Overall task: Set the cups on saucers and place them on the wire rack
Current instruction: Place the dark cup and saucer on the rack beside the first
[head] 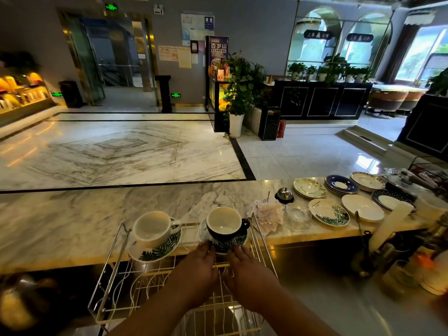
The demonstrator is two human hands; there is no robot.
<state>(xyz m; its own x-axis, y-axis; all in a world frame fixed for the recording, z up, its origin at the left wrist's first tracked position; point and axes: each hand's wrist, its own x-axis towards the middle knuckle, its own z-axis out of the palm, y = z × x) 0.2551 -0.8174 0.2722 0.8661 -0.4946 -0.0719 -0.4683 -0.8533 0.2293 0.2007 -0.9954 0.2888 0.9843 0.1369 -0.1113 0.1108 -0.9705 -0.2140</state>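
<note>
A dark cup (224, 226) with a white inside sits on a leaf-patterned saucer (224, 247) at the far right of the wire rack (114, 270). My left hand (197, 265) and my right hand (244, 267) both hold the near rim of that saucer from either side. A white cup (151, 229) stands on another leaf-patterned saucer (157, 251) at the rack's far left, with no hand on it.
The marble counter (97, 214) runs behind the rack. To the right lie several loose saucers and plates (328, 212), a glass dish (297, 212), a service bell (284, 194) and paper slips (266, 214). Bottles and tools crowd the right edge.
</note>
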